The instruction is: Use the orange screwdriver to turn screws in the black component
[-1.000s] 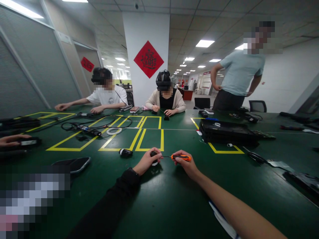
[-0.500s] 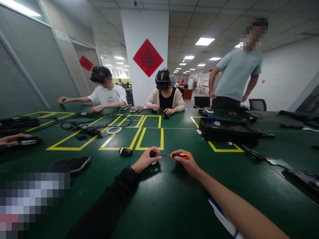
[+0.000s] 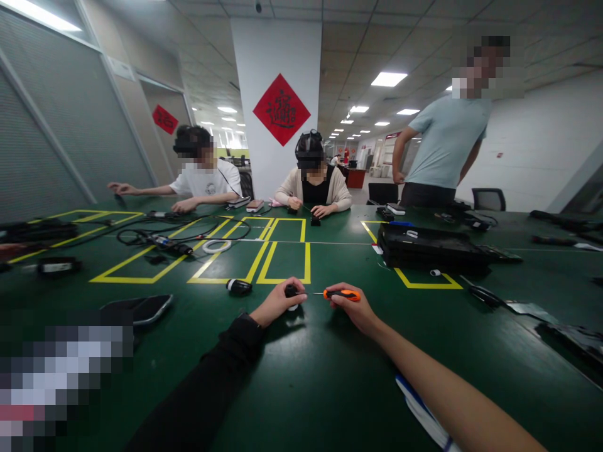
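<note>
My left hand [image 3: 279, 301] is closed around a small black part [image 3: 291, 290], whose exact kind I cannot make out; something white shows beneath it. In my right hand [image 3: 355, 309] is a screwdriver [image 3: 343, 294] with an orange and black handle, held between thumb and fingers. Its thin shaft points left, and the tip reaches the black part or lies right beside it. Just left of my left hand, a small black object with a white end [image 3: 239, 287] rests on the green table [image 3: 301, 389].
Yellow tape rectangles [image 3: 308, 263] mark the table. Black cables [image 3: 164, 242] and a white ring [image 3: 217, 247] lie to the left, a black case [image 3: 433, 245] to the right. A phone [image 3: 155, 309] sits near my left arm. Two seated people [image 3: 313, 188] and one standing person [image 3: 443, 144] are across.
My hands keep nearly the same pose, with the screwdriver still at the black part. At far left, another person's hand has drawn back from a black object. The standing person has turned slightly.
</note>
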A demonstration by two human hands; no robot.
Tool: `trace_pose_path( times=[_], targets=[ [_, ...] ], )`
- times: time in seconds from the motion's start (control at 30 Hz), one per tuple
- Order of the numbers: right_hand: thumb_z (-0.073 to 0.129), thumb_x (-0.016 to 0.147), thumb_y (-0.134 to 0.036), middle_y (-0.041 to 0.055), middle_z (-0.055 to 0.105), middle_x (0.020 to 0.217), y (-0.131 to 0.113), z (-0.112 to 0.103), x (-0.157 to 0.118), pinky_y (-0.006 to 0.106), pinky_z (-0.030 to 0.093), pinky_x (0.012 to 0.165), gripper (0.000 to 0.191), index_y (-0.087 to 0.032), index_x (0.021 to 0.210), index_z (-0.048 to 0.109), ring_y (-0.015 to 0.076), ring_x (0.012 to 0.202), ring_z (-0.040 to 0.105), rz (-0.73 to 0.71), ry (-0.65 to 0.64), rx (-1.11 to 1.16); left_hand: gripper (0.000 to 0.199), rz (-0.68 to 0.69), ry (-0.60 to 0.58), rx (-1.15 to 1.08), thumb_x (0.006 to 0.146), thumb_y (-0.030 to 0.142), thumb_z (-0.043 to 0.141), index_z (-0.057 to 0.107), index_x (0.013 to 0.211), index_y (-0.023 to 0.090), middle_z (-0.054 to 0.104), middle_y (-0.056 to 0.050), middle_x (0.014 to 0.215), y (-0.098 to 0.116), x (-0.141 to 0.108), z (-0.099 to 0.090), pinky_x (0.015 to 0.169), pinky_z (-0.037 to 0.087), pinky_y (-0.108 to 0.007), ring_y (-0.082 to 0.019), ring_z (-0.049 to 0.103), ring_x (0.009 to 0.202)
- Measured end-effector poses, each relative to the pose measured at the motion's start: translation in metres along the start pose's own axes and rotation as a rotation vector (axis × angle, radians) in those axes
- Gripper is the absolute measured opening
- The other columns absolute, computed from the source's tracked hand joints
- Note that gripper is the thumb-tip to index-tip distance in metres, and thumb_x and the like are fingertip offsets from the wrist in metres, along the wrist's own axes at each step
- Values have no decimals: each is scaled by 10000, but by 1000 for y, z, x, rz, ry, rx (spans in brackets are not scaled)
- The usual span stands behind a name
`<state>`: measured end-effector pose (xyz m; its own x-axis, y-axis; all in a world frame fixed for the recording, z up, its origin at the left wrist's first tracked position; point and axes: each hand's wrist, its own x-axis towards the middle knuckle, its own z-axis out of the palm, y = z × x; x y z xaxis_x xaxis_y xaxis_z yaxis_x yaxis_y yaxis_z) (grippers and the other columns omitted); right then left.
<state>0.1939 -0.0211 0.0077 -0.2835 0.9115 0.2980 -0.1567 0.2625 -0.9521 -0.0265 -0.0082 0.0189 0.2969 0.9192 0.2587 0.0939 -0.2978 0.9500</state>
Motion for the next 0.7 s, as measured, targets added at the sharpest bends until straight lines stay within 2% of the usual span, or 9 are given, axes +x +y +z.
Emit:
trace_pose_path(
  times=[0.1, 0.17, 0.27, 0.4, 0.6, 0.7],
  targets=[
    [516, 795, -336, 71, 653, 849, 0, 0, 1, 290, 470, 645, 263, -151, 945, 629, 138, 676, 590, 31, -24, 63, 235, -22, -10, -11, 644, 334, 672, 552, 725, 148, 543, 12, 668, -1, 0, 0, 602, 372, -218, -111, 491, 619],
    [517, 794, -332, 68, 656, 835, -1, -2, 2, 298, 477, 647, 262, -151, 958, 613, 140, 668, 595, 28, -11, 26, 231, -26, -15, -23, 658, 338, 660, 549, 729, 148, 546, 12, 654, -2, 0, -1, 597, 373, -219, -111, 495, 609],
    [594, 735, -299, 46, 655, 798, -3, -8, 2, 320, 484, 678, 221, -158, 903, 620, 149, 678, 600, -17, 5, -193, 224, -28, -14, -30, 673, 340, 647, 554, 740, 147, 550, 6, 650, -2, 0, 0, 605, 381, -227, -118, 507, 616],
    [615, 700, -237, 43, 642, 867, -5, -14, 0, 363, 456, 802, 191, -170, 877, 644, 171, 805, 594, -123, -64, -494, 217, -8, -2, 14, 654, 334, 659, 573, 718, 145, 559, -2, 660, -2, 0, 2, 607, 383, -232, -126, 506, 625],
    [615, 712, -227, 46, 618, 935, -3, -14, 2, 364, 438, 811, 249, -199, 959, 632, 182, 859, 566, -178, -124, -603, 172, 42, 25, 66, 655, 304, 661, 588, 692, 153, 582, -9, 676, -6, 1, 4, 623, 391, -235, -132, 522, 637],
    [548, 790, -266, 56, 621, 913, -2, -14, 4, 370, 411, 799, 181, -207, 926, 653, 192, 867, 537, -192, -105, -700, 162, 46, 24, 80, 652, 291, 664, 591, 695, 154, 595, -15, 699, -7, 1, 4, 641, 398, -242, -140, 535, 660]
  ],
)
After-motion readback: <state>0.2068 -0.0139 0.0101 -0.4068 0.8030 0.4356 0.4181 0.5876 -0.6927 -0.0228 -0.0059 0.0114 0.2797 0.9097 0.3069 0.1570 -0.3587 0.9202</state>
